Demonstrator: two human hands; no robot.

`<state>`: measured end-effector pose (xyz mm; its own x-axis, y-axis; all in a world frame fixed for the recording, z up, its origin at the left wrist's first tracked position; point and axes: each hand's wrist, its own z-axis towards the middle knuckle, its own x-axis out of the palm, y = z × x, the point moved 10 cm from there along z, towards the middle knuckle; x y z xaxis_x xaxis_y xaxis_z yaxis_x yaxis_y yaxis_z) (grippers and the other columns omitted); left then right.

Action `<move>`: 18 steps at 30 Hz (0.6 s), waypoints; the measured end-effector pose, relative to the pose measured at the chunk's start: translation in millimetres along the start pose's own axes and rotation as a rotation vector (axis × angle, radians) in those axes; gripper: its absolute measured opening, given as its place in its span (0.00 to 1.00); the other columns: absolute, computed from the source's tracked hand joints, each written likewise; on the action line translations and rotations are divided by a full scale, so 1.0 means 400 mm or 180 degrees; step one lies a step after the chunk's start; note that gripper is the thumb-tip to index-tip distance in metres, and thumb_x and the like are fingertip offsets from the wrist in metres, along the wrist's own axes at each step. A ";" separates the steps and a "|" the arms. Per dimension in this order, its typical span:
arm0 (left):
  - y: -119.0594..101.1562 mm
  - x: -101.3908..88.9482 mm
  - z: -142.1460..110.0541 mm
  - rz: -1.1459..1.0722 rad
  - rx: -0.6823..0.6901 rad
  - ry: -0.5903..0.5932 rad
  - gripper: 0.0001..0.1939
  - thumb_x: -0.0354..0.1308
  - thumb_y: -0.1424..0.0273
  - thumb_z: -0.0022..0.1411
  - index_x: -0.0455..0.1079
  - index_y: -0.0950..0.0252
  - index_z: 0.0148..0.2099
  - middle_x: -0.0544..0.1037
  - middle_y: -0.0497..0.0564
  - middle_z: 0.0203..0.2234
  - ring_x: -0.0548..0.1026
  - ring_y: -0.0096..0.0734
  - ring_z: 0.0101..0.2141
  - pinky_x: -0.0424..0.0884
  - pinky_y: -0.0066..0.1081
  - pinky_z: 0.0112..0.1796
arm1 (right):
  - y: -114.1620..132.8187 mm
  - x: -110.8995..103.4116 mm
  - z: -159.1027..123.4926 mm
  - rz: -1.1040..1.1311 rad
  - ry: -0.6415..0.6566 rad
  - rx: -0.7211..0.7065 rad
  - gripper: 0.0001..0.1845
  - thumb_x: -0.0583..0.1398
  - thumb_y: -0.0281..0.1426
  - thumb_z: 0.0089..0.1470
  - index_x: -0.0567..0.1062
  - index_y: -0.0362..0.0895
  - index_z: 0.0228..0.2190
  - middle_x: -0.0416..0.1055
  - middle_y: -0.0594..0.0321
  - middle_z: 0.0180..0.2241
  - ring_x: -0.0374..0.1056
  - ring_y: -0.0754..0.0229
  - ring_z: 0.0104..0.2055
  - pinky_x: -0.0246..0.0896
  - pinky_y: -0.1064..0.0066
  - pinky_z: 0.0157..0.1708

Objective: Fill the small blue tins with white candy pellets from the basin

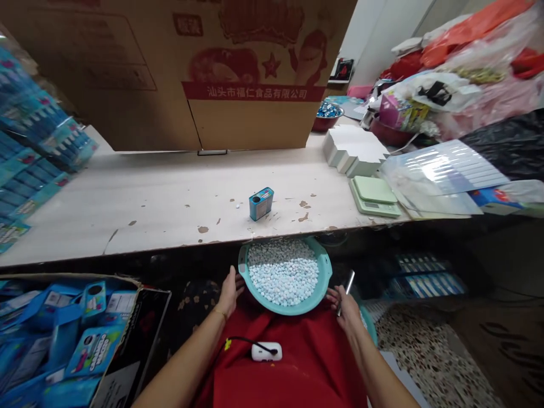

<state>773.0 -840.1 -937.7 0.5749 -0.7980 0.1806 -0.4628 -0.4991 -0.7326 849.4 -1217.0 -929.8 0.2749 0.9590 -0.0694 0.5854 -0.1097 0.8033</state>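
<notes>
A teal basin filled with small pale blue and white candies rests on my lap, just under the table's front edge. My left hand holds the basin's left rim. My right hand touches its right rim while gripping a thin metal tool. A small blue tin with a round hole in its top stands on the worn white table, above the basin.
A big cardboard carton stands at the table's back. Stacked blue packets lie left, a box of blue packets at lower left. White boxes, a green scale and plastic sheets sit right.
</notes>
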 end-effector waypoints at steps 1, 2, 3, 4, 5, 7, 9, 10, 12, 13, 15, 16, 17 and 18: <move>-0.039 0.009 -0.010 -0.0026 0.0230 0.0071 0.25 0.50 0.49 0.56 0.66 0.62 0.47 0.73 0.57 0.44 0.74 0.34 0.38 0.71 0.35 0.37 | 0.003 -0.002 -0.010 0.0042 0.0026 -0.0068 0.13 0.57 0.42 0.46 0.66 0.46 0.30 0.71 0.63 0.25 0.67 0.62 0.22 0.52 0.77 0.10; -0.067 0.021 -0.019 -0.0017 0.0358 0.0139 0.22 0.55 0.54 0.55 0.65 0.62 0.47 0.73 0.56 0.42 0.73 0.31 0.35 0.71 0.33 0.35 | 0.010 0.006 -0.023 -0.0049 0.0088 -0.0191 0.15 0.59 0.42 0.44 0.67 0.46 0.32 0.70 0.64 0.24 0.65 0.63 0.20 0.49 0.78 0.10; -0.084 0.029 -0.025 0.0023 0.0391 0.0148 0.21 0.59 0.60 0.53 0.65 0.62 0.48 0.74 0.55 0.40 0.73 0.29 0.33 0.71 0.31 0.34 | 0.018 0.020 -0.038 -0.0250 0.0154 -0.0342 0.17 0.59 0.42 0.43 0.68 0.45 0.33 0.68 0.66 0.22 0.62 0.65 0.18 0.48 0.78 0.09; -0.090 0.032 -0.029 0.0082 0.0366 0.0083 0.21 0.61 0.65 0.52 0.64 0.62 0.48 0.74 0.54 0.38 0.73 0.27 0.31 0.71 0.30 0.33 | 0.025 0.035 -0.052 -0.0468 0.0179 -0.0480 0.17 0.60 0.40 0.42 0.68 0.44 0.33 0.66 0.68 0.19 0.58 0.66 0.16 0.48 0.77 0.09; -0.090 0.030 -0.033 0.0143 0.0324 -0.0022 0.20 0.62 0.70 0.50 0.64 0.63 0.47 0.74 0.52 0.36 0.72 0.26 0.30 0.71 0.29 0.32 | 0.029 0.046 -0.064 -0.0643 0.0150 -0.0593 0.16 0.59 0.39 0.43 0.68 0.43 0.33 0.63 0.71 0.17 0.55 0.68 0.14 0.48 0.77 0.10; -0.079 0.027 -0.047 0.0254 0.0264 -0.0143 0.18 0.60 0.75 0.51 0.66 0.64 0.45 0.74 0.51 0.32 0.71 0.24 0.28 0.70 0.27 0.31 | 0.028 0.058 -0.079 -0.0807 0.0058 -0.0695 0.13 0.57 0.35 0.44 0.69 0.41 0.32 0.59 0.73 0.15 0.50 0.69 0.13 0.47 0.77 0.11; -0.060 0.022 -0.071 0.0362 0.0241 -0.0171 0.16 0.58 0.77 0.51 0.66 0.64 0.44 0.74 0.49 0.30 0.70 0.23 0.26 0.70 0.27 0.32 | 0.023 0.061 -0.085 -0.0841 0.0049 -0.0719 0.11 0.56 0.33 0.44 0.70 0.39 0.32 0.59 0.72 0.14 0.50 0.70 0.13 0.47 0.77 0.12; -0.050 0.017 -0.086 0.0423 0.0234 -0.0173 0.16 0.57 0.78 0.51 0.66 0.64 0.44 0.74 0.49 0.29 0.70 0.23 0.26 0.71 0.28 0.32 | 0.021 0.060 -0.087 -0.0864 0.0075 -0.0740 0.11 0.56 0.32 0.44 0.71 0.38 0.31 0.60 0.71 0.14 0.50 0.70 0.13 0.47 0.77 0.12; -0.028 0.007 -0.117 0.0574 0.0214 -0.0146 0.16 0.54 0.80 0.51 0.66 0.64 0.44 0.74 0.50 0.29 0.71 0.23 0.25 0.72 0.29 0.33 | 0.023 0.057 -0.091 -0.0910 0.0133 -0.0793 0.12 0.56 0.31 0.44 0.72 0.37 0.32 0.61 0.70 0.14 0.52 0.69 0.14 0.48 0.77 0.13; -0.016 0.002 -0.132 0.0674 0.0210 -0.0143 0.15 0.53 0.81 0.51 0.66 0.65 0.43 0.74 0.50 0.28 0.71 0.24 0.25 0.72 0.30 0.33 | 0.025 0.056 -0.092 -0.0939 0.0165 -0.0825 0.13 0.56 0.31 0.44 0.73 0.36 0.32 0.62 0.69 0.14 0.53 0.69 0.14 0.48 0.77 0.13; 0.006 -0.008 -0.155 0.0923 0.0224 -0.0164 0.15 0.52 0.82 0.51 0.67 0.67 0.41 0.75 0.52 0.29 0.72 0.26 0.25 0.72 0.32 0.33 | 0.033 0.054 -0.095 -0.1026 0.0235 -0.0882 0.14 0.56 0.31 0.45 0.74 0.36 0.33 0.64 0.68 0.15 0.54 0.68 0.15 0.49 0.77 0.14; 0.012 -0.013 -0.163 0.1067 0.0255 -0.0173 0.14 0.52 0.82 0.50 0.67 0.68 0.40 0.75 0.53 0.29 0.73 0.28 0.26 0.72 0.33 0.33 | 0.038 0.054 -0.095 -0.1084 0.0275 -0.0901 0.14 0.56 0.31 0.45 0.74 0.36 0.32 0.64 0.67 0.15 0.55 0.67 0.15 0.49 0.77 0.14; 0.013 -0.018 -0.170 0.1218 0.0313 -0.0170 0.13 0.53 0.81 0.49 0.68 0.68 0.39 0.75 0.55 0.31 0.73 0.31 0.28 0.72 0.34 0.33 | 0.043 0.051 -0.095 -0.1147 0.0311 -0.0916 0.14 0.56 0.32 0.45 0.74 0.36 0.32 0.65 0.66 0.16 0.56 0.67 0.15 0.50 0.76 0.14; 0.007 -0.022 -0.176 0.1350 0.0372 -0.0149 0.13 0.54 0.80 0.48 0.69 0.68 0.38 0.75 0.56 0.32 0.74 0.34 0.30 0.71 0.35 0.33 | 0.047 0.046 -0.094 -0.1207 0.0336 -0.0928 0.15 0.56 0.33 0.45 0.75 0.36 0.32 0.66 0.65 0.17 0.57 0.66 0.16 0.51 0.76 0.14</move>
<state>719.1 -858.5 -895.1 0.3819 -0.9065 -0.1800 -0.5864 -0.0871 -0.8053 836.8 -1191.5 -893.6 -0.0041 0.9401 -0.3408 0.3873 0.3157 0.8662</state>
